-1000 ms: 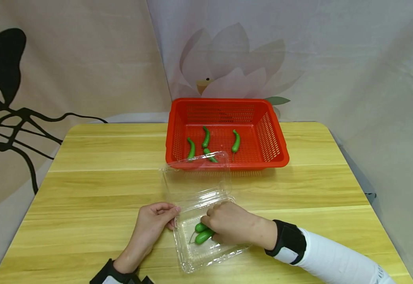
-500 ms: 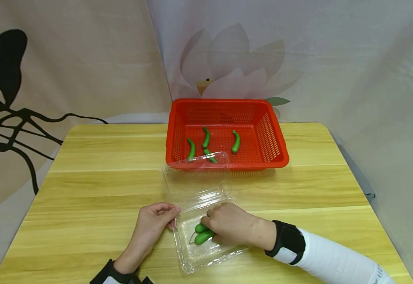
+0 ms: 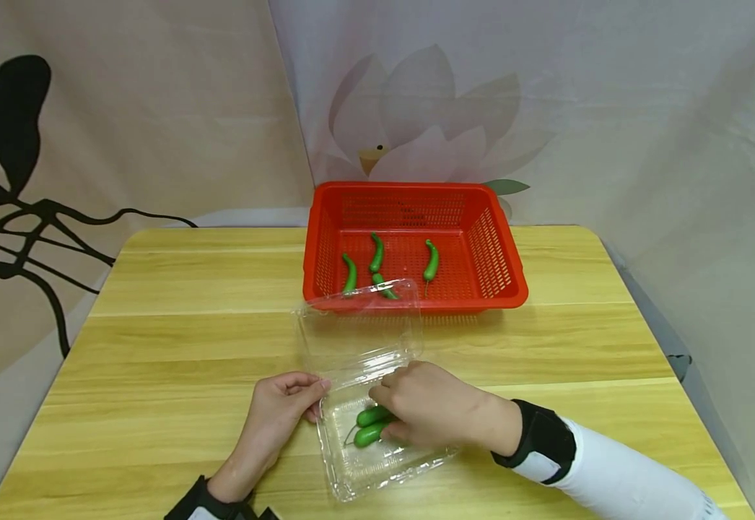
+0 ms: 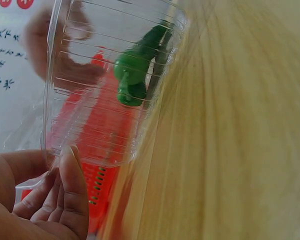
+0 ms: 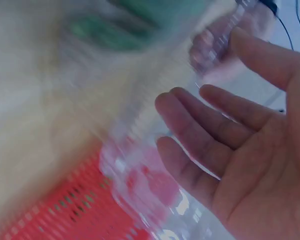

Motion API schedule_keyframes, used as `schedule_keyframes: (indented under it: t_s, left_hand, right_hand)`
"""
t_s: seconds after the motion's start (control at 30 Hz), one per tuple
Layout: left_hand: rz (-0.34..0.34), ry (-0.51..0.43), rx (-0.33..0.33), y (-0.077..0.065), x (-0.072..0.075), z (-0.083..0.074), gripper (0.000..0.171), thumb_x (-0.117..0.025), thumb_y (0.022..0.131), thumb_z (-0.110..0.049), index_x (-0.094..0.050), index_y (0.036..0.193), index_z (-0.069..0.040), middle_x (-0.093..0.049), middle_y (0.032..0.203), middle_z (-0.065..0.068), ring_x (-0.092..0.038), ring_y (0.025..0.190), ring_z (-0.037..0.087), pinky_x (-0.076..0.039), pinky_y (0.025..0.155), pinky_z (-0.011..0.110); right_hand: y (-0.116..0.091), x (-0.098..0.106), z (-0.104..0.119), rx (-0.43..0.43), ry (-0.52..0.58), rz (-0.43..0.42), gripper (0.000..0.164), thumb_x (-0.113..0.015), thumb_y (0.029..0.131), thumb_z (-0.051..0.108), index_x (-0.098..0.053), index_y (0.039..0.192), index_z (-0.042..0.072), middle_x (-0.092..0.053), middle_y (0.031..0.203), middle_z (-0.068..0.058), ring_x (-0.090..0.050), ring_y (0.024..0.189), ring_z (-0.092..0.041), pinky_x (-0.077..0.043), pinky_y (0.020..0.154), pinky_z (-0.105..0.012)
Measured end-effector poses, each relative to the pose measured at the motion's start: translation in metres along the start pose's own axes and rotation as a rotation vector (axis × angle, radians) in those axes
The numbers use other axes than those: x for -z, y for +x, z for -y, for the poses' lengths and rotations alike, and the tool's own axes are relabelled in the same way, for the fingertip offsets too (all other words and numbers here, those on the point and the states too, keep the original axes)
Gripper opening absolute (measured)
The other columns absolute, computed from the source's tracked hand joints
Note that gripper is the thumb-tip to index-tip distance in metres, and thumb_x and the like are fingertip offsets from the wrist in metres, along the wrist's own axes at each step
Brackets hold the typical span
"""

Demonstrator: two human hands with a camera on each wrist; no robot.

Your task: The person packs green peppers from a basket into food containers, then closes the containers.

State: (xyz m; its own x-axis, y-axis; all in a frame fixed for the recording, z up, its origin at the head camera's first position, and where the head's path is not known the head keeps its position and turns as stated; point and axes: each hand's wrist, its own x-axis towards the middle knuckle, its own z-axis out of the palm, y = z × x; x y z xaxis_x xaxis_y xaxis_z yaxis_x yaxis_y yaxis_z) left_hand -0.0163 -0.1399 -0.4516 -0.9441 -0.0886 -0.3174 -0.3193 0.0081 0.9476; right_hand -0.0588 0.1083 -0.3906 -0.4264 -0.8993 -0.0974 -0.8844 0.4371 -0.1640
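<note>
A clear plastic clamshell box [image 3: 358,477] lies on the table with its lid [image 3: 358,336] folded back, overlapping the red basket in the head view. My left hand [image 3: 280,412] pinches the box's left edge between thumb and fingers, seen closely in the left wrist view. Two green chili peppers [image 3: 369,435] lie side by side in the box, their right ends hidden behind my right hand [image 3: 432,408]. In the right wrist view that hand's fingers [image 5: 200,130] are loosely bent and apart with nothing between them, and the peppers [image 5: 110,35] are blurred beyond.
A red perforated basket [image 3: 416,189] stands at the table's back edge. Several green chili peppers lie in it, one of them [image 3: 431,261] toward the right. The wooden table [image 3: 176,325] reaches back to a curtain [image 3: 579,108] printed with a flower.
My right hand has let go of the peppers and shifted slightly up and right. The peppers have moved a little. My left hand stays on the box edge.
</note>
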Motion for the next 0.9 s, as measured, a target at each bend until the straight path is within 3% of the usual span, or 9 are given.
schedule_keyframes:
  t_s: [0.27, 0.6, 0.73, 0.9]
  left_hand:
    - [0.007, -0.004, -0.002, 0.000, -0.001, -0.001, 0.014, -0.082, 0.091, -0.006, -0.077, 0.095, 0.006, -0.071, 0.071, 0.019, -0.063, 0.053, 0.018, -0.057, 0.053, 0.027]
    - [0.004, 0.003, -0.004, 0.000, -0.001, -0.001, 0.014, -0.082, 0.091, -0.006, -0.077, 0.094, 0.006, -0.071, 0.071, 0.018, -0.062, 0.053, 0.017, -0.056, 0.053, 0.027]
    - [0.003, 0.002, 0.000, 0.000, 0.000, -0.001, 0.014, -0.081, 0.091, -0.006, -0.077, 0.095, 0.006, -0.071, 0.071, 0.018, -0.062, 0.053, 0.017, -0.056, 0.053, 0.027]
    - [0.006, -0.001, 0.005, 0.000, 0.000, -0.001, 0.013, -0.081, 0.091, -0.005, -0.077, 0.095, 0.007, -0.071, 0.072, 0.019, -0.063, 0.054, 0.017, -0.056, 0.054, 0.027]
  right_hand:
    - [-0.015, 0.047, -0.018, 0.030, 0.063, -0.228, 0.037, -0.078, 0.095, 0.035, -0.072, 0.118, 0.007, -0.074, 0.103, -0.001, -0.070, 0.092, -0.015, -0.060, 0.083, -0.033]
    - [-0.022, 0.085, -0.051, -0.002, 0.097, -0.498, 0.035, -0.080, 0.092, 0.025, -0.073, 0.119, 0.004, -0.074, 0.117, -0.006, -0.070, 0.109, -0.023, -0.060, 0.091, -0.042]
    - [-0.020, 0.091, -0.065, -0.015, 0.114, -0.560, 0.038, -0.080, 0.091, 0.020, -0.072, 0.122, 0.001, -0.072, 0.123, -0.011, -0.068, 0.115, -0.027, -0.059, 0.092, -0.046]
    - [-0.017, 0.096, -0.083, -0.085, 0.130, -0.569, 0.040, -0.079, 0.094, 0.024, -0.070, 0.125, 0.000, -0.068, 0.131, -0.013, -0.062, 0.124, -0.030, -0.055, 0.100, -0.048]
